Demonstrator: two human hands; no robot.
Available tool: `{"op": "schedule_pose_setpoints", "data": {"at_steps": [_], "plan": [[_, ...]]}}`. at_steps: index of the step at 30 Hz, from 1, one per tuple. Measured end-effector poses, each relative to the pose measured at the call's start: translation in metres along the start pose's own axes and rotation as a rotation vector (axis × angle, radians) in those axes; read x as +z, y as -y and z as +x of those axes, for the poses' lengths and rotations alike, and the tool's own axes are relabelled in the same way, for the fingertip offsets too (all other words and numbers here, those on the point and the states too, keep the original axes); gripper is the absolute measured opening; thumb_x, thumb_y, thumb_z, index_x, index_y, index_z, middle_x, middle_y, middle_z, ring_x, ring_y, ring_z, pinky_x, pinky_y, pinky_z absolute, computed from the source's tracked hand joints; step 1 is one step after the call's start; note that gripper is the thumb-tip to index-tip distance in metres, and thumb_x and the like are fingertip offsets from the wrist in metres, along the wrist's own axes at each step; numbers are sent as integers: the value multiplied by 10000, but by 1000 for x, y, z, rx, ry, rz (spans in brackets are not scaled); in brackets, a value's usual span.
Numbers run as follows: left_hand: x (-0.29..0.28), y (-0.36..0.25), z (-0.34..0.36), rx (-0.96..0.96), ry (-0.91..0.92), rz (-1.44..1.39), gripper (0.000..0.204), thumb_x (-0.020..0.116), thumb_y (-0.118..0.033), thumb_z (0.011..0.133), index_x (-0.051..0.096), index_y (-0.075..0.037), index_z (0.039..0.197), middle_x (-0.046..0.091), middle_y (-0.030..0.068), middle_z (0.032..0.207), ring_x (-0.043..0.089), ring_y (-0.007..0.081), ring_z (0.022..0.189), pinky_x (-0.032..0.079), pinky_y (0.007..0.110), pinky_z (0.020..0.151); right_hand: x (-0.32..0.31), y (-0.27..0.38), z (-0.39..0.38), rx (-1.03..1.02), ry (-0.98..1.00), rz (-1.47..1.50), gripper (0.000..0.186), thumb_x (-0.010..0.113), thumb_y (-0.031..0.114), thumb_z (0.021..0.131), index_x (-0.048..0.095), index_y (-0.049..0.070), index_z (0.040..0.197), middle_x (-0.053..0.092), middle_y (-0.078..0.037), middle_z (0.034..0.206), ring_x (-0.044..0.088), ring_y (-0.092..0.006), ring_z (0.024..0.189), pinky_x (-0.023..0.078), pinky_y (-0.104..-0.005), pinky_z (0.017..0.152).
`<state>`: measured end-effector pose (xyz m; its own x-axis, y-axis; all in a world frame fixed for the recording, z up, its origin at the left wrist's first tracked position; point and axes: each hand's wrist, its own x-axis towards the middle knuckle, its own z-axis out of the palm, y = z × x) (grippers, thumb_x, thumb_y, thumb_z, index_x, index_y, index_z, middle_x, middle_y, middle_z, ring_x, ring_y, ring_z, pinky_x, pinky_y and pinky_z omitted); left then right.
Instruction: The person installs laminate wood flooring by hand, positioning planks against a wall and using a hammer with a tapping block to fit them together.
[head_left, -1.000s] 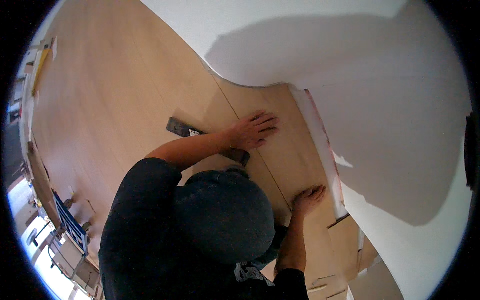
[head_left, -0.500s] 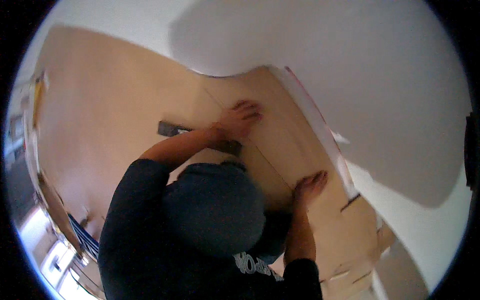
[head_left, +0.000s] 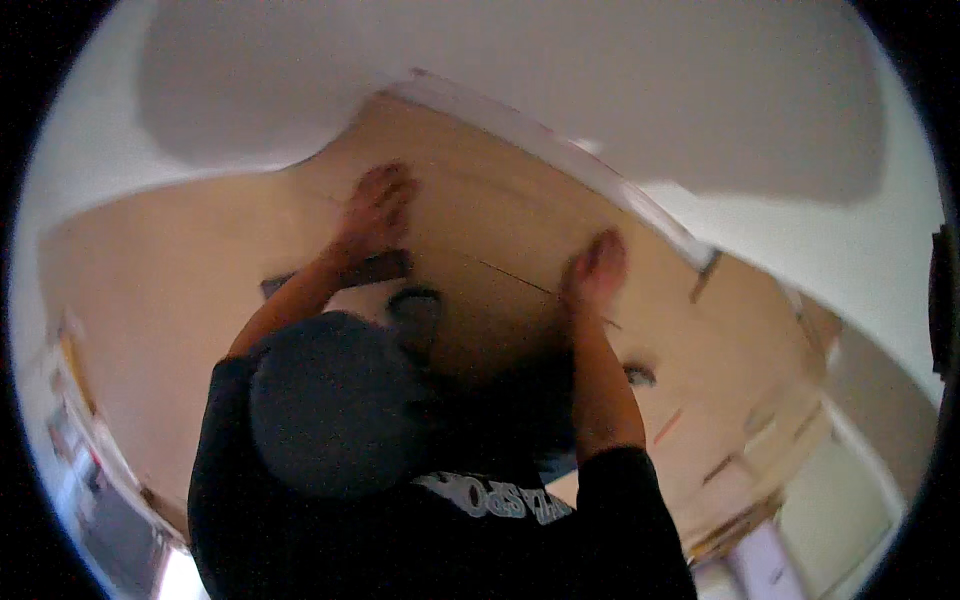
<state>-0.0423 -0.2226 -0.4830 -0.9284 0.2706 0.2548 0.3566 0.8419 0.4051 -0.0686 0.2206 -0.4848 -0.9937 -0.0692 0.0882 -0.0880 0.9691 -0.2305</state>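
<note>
Tan floor planks (head_left: 440, 215) lie in front of me with a thin dark seam running between them. My left hand (head_left: 380, 205) rests on the planks near the wall, fingers stretched out and holding nothing. To its right, my right hand (head_left: 597, 270) is also on the planks close to the seam. It is blurred, but its fingers look extended and I see nothing in them. A dark flat bar (head_left: 378, 270) lies beneath my left forearm, partly covered by it. What it is I cannot make out.
A pale strip (head_left: 540, 140) follows the foot of the white wall (head_left: 640, 90). My dark-clad knee (head_left: 335, 405) and a shoe tip (head_left: 415, 308) are close behind the hands. A dark gap (head_left: 705, 278) shows at the strip's right end. Several small things lie farther right.
My view has turned, so the wall strip and seam lie flatter across it. Both hands appear higher in the picture, still at the planks. A shoe tip now shows.
</note>
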Motion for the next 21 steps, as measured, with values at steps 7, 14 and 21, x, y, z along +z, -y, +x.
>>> {"op": "schedule_pose_setpoints", "data": {"at_steps": [7, 14, 21], "plan": [[-5, 20, -15, -86, 70, -22, 524, 663, -224, 858, 584, -121, 1366, 487, 142, 1504, 381, 338, 1468, 271, 527, 1231, 0, 37, 2, -83, -20, -38, 469, 528, 211, 980, 577, -33, 1378, 520, -230, 1495, 460, -415, 1396, 348, -514, 1187], [-6, 33, -25, -103, 62, 29, 502, 660, -217, 853, 593, -122, 1341, 484, 133, 1510, 375, 320, 1477, 268, 522, 1234, 19, 45, 6, -170, -120, -49, 454, 464, 231, 1049, 562, -63, 1380, 535, -229, 1475, 483, -406, 1378, 381, -516, 1162], [-11, 19, -10, -85, 13, -15, 525, 678, -196, 819, 604, -117, 1333, 528, 131, 1457, 418, 333, 1444, 301, 509, 1219, 15, 26, 5, -186, -92, -102, 458, 470, 236, 1043, 557, -49, 1390, 528, -227, 1486, 462, -399, 1400, 343, -517, 1195]]}}
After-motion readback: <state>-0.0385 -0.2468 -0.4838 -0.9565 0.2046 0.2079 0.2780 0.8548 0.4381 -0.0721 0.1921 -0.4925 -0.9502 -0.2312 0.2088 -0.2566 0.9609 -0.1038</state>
